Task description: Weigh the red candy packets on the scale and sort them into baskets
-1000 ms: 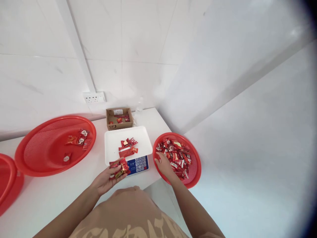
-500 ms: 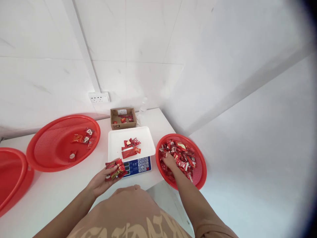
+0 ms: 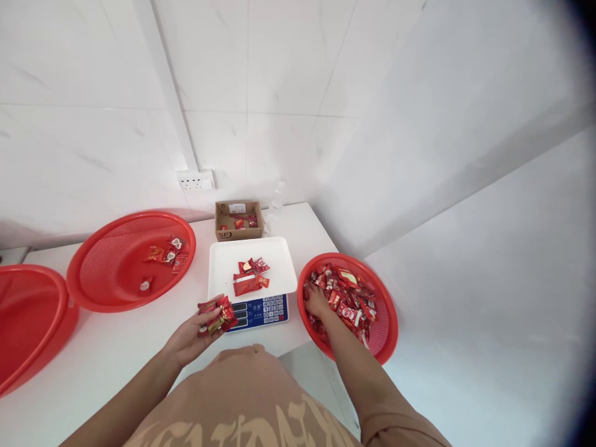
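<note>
My left hand (image 3: 193, 335) is closed around several red and gold snack packets (image 3: 218, 315), held just in front of the scale's display (image 3: 256, 313). On the scale's white tray (image 3: 221, 267) lies a small heap of red wrapped packets (image 3: 249, 282). My right hand (image 3: 317, 303) reaches into a round red basket (image 3: 390, 335) on the right, filled with many similar red packets (image 3: 351, 304). Its fingers are stretched apart among the packets at the basket's left side, their tips partly hidden.
Behind the tray, a cardboard box (image 3: 239, 234) holds a few red packets. A red mesh basket (image 3: 105, 261) at left has several packets in it; another red basket (image 3: 32, 323) stands at far left. Clear plastic bottle (image 3: 278, 195) and wall socket (image 3: 195, 180) are at the back.
My right hand has shifted slightly within the basket, and its fingers show more spread. The left hand keeps its packets. The view has turned slightly left.
</note>
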### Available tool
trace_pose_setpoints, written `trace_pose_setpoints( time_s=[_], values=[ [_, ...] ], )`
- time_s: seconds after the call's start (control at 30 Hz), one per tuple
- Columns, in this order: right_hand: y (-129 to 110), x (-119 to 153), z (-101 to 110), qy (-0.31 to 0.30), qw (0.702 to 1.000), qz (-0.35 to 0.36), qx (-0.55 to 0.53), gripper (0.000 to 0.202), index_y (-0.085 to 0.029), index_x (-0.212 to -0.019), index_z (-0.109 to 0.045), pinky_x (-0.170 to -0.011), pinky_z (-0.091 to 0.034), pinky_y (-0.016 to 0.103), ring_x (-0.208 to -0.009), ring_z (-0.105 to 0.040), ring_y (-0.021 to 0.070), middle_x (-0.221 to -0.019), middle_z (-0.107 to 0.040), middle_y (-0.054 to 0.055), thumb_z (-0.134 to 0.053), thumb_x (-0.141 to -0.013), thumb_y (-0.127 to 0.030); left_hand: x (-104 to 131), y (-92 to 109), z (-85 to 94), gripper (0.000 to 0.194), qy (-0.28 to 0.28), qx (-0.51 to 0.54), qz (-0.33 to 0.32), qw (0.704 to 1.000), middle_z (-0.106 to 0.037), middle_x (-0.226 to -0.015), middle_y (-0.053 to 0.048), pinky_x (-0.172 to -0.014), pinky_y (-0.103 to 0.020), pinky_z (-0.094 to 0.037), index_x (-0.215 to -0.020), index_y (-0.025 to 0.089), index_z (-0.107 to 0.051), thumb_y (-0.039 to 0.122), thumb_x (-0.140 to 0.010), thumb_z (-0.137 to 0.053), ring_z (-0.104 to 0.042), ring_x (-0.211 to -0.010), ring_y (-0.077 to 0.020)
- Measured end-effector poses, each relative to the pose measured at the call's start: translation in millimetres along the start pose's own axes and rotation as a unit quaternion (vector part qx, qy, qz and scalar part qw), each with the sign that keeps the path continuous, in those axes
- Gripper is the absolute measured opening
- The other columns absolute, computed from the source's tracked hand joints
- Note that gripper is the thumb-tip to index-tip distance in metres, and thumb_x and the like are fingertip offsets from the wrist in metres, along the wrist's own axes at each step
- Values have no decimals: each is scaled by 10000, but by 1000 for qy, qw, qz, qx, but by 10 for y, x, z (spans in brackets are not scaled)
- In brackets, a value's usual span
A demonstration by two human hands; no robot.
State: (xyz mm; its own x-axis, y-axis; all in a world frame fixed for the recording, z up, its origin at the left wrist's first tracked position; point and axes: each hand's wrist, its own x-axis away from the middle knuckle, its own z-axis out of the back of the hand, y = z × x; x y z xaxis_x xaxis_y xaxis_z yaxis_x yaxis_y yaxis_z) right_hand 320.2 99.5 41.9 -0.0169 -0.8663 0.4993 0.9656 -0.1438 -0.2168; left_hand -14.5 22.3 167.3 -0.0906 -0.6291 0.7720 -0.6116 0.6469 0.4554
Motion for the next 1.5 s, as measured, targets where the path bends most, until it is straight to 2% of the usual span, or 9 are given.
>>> trace_pose_setpoints(
  time_s=[0.1,0.2,0.4,0.53,0.63,0.83,1.1,1.27,1.5],
  values=[
    [64,173,8,-5,1000,19,2,381,-212,-1143,-608,-1019,-263,408,-1270,-362,272,-1321,-511,93,-492,-793,-306,-15,-16,-29,466,-3,-1,6,1000,-658,-989,-88,-752,-331,-567,-1218,205,-537,51,-778,-565,-675,-790,-183],
    [90,285,8,-15,1000,11,2,305,-216,-1025,-655,-963,-320,415,-1124,-508,269,-1120,-638,98,-481,-810,-345,-22,-35,-79,459,-1,0,9,1000,-663,-979,-89,-743,-325,-568,-1214,200,-539,49,-782,-563,-675,-782,-180],
    [-47,152,-2,20,999,-33,-3,528,-244,-1365,-387,-945,-336,410,-1241,-407,286,-1337,-459,150,-440,-843,-301,-24,-53,-123,441,11,-7,7,1000,-660,-1003,-97,-736,-326,-571,-1195,187,-549,45,-778,-571,-672,-776,-172],
    [-129,-29,-6,24,996,-82,-9,583,-226,-1433,-249,-946,-331,484,-1323,-279,328,-1454,-272,186,-365,-863,-263,-5,-23,-77,432,13,-1,3,1000,-661,-1005,-97,-754,-335,-568,-1184,191,-557,44,-778,-567,-673,-795,-180],
    [-139,-107,-3,18,994,-103,-15,614,-204,-1447,-206,-940,-325,535,-1332,-251,350,-1461,-255,199,-357,-854,-253,8,6,-17,423,12,3,0,1000,-662,-1002,-99,-768,-335,-565,-1169,186,-564,43,-771,-574,-674,-816,-186],
    [-94,-51,-20,30,997,-76,-16,586,-196,-1437,-248,-977,-295,540,-1318,-269,354,-1436,-344,159,-353,-870,-299,-45,-6,28,408,9,18,1,1000,-664,-980,-94,-757,-330,-564,-1163,184,-567,57,-775,-580,-676,-794,-178],
    [-67,258,-63,27,999,-19,0,413,-255,-1246,-528,-960,-323,482,-1255,-369,288,-1284,-537,104,-378,-862,-268,-54,-24,-65,420,3,16,16,1000,-662,-1009,-89,-783,-336,-559,-1164,186,-559,56,-766,-594,-676,-792,-170],
    [-144,169,-83,51,997,-57,7,495,-223,-1359,-407,-931,-300,552,-1206,-415,339,-1264,-511,188,-304,-876,-197,-4,-18,-50,376,-1,5,8,1000,-665,-985,-92,-769,-337,-564,-1131,172,-568,61,-773,-586,-676,-796,-177],
    [-117,74,-36,86,992,-60,-65,397,-193,-1192,-567,-900,-373,494,-1044,-566,301,-1081,-641,153,-326,-879,-226,22,-38,-3,367,-4,12,6,1000,-661,-990,-99,-769,-350,-568,-1121,163,-568,53,-771,-582,-679,-800,-186]
  ],
)
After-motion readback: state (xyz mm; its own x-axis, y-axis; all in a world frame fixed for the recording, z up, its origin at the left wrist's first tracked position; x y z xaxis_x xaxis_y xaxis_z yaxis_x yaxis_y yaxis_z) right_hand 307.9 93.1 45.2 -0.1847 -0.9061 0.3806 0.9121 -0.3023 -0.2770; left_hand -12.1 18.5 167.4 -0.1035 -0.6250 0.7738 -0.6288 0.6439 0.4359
